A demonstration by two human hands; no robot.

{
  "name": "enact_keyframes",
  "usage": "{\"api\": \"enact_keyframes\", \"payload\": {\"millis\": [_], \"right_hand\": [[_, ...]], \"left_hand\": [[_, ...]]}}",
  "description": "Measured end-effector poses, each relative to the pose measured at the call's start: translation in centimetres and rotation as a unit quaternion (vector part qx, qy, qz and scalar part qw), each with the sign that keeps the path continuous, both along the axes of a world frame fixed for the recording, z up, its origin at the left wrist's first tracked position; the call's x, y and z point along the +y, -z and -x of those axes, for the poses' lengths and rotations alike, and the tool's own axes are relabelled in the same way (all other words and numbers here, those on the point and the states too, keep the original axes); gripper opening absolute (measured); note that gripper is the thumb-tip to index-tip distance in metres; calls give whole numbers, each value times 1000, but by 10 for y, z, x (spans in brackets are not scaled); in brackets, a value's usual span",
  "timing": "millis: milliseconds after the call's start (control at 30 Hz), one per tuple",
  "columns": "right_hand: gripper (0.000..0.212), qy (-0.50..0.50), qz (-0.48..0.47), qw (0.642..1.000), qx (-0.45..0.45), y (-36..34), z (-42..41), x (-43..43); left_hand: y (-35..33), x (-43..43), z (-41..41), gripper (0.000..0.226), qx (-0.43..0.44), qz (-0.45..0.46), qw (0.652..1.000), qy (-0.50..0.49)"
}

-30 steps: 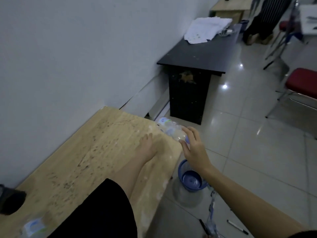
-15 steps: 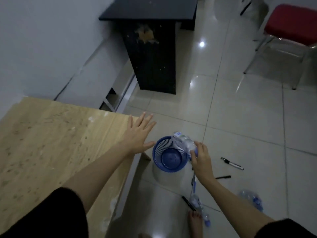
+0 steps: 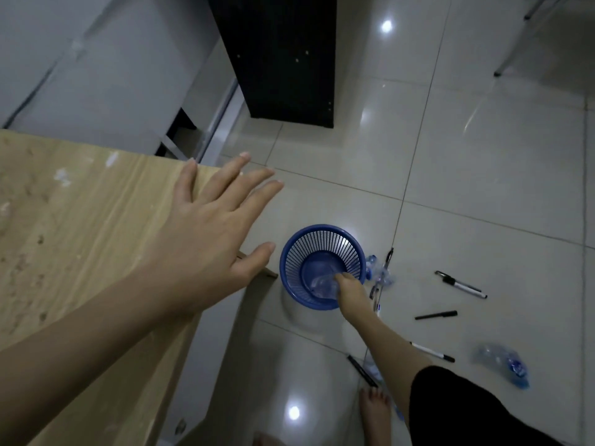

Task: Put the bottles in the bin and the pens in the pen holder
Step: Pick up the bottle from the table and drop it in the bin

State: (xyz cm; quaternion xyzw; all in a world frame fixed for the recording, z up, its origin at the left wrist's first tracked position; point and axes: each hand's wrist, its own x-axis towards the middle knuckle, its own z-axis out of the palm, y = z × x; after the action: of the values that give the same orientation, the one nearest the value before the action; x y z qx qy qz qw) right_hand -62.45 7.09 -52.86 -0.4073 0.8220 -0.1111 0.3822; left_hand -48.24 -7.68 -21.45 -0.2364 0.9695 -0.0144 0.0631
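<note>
Left hand [image 3: 206, 249] hovers spread and empty over the tabletop [image 3: 80, 220] edge. Right hand [image 3: 349, 289], half a second ago at the rim, now grips the clear bottle [image 3: 322, 284] inside the blue bin [image 3: 322, 265]; release looks imminent. Pens [image 3: 462, 286] and a crushed bottle [image 3: 502, 365] lie on the floor at three to five o'clock of the bin. No pen holder in view.

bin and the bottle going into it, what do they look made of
Bin: looks like blue moulded plastic, given its slotted lattice wall and solid base, matte.
Bottle: probably thin clear plastic; the bin's blue shows through it, and it looks creased in the right hand.
</note>
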Motion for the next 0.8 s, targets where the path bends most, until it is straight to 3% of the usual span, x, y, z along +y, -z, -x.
{"api": "enact_keyframes", "payload": {"millis": [267, 433, 600, 633, 733, 800], "right_hand": [[63, -133, -164, 977, -35, 6, 2, -19], [48, -144, -196, 969, -47, -15, 5, -7], [19, -24, -57, 997, -52, -79, -1, 14], [24, 7, -19, 998, -55, -102, -3, 17], [17, 141, 113, 980, -82, -175, -12, 23], [19, 188, 202, 959, -56, -227, -16, 21]], "left_hand": [[-1, 1, 3, 76, 5, 4, 1000, -8], [1, 0, 0, 73, 10, 11, 1000, -11], [-4, 2, 2, 66, -3, 8, 1000, -25], [-7, 3, 4, 66, -15, 7, 999, -31], [-20, 15, 8, 72, -56, -41, 995, -74], [-32, 32, 1, 76, -21, -98, 987, -127]]}}
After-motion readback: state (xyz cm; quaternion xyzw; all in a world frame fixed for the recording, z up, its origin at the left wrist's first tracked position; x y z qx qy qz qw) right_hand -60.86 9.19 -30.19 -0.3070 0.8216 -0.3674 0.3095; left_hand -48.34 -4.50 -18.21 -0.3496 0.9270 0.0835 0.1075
